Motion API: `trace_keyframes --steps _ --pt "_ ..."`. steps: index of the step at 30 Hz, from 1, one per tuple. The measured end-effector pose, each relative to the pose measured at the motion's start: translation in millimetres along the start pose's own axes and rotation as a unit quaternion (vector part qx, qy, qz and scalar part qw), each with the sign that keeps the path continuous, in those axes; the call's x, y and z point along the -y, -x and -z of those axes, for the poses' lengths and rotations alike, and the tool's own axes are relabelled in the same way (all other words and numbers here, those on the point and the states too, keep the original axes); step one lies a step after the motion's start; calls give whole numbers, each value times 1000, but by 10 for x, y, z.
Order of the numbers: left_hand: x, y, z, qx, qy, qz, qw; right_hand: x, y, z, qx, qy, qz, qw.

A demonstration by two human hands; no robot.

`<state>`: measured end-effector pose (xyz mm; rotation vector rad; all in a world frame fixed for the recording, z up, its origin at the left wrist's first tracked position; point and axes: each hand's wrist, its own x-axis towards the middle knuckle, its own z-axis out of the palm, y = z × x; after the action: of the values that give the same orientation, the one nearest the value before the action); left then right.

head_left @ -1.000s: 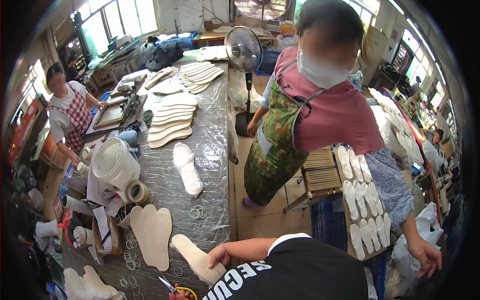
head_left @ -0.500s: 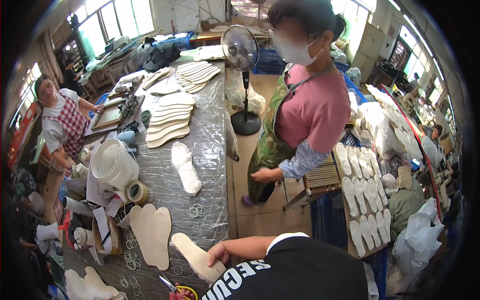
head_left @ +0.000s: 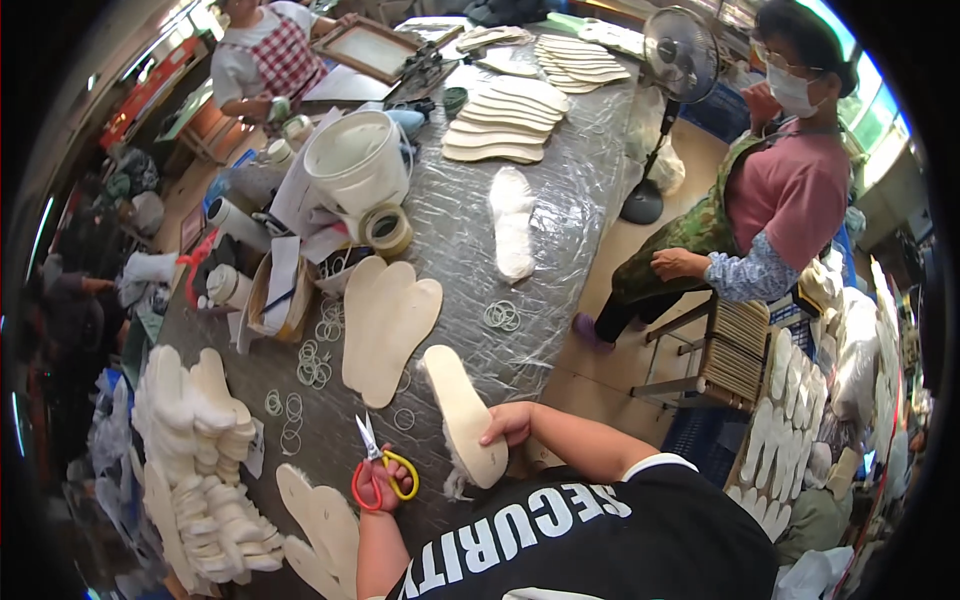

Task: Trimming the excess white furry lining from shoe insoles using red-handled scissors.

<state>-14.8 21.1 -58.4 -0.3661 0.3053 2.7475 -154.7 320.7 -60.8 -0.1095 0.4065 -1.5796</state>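
My left hand is closed around the handles, one red and one yellow, of a pair of scissors. Its blades point away from me, slightly parted. In my right hand I grip a cream insole, thumb on top of its smooth face; white fluff sticks out along its edge. The insole is tilted over the near side of the table. Just beyond the scissors lies a fan of cream insoles. Loose pale rubber bands lie to the left of that fan.
Piled fluffy insoles stand at the left; more insoles lie near my left forearm. A white bucket, tape rolls and stacked insoles occupy the far table. Two co-workers stand beyond, one near a fan.
The view has swung left and down, showing more of the left side. My left hand with the scissors has come fully into view. My right hand still holds the insole, turned more upright.
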Motion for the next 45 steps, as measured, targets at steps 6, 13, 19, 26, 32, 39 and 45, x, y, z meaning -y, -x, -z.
trace_keyframes --steps 6,13,19,26,32,39,45 --pt "27 38 -32 -3 -18 -12 1000 136 275 -281 -52 155 28 986" --pt "23 -9 -64 -11 -34 -18 999 833 545 -663 -104 82 246 960" --pt "16 50 -41 -23 -43 -21 999 1413 200 -357 -82 62 254 962" --pt "45 76 60 -41 -51 -43 997 2186 835 246 -175 -101 308 930" --pt "118 115 -8 -88 -75 -98 988 2222 701 22 -220 72 297 927" --pt "138 83 -58 -141 -111 -128 975 2039 1074 -18 -114 70 290 947" --pt "150 89 -65 -144 -115 -132 974 1943 1204 329 -199 12 329 923"
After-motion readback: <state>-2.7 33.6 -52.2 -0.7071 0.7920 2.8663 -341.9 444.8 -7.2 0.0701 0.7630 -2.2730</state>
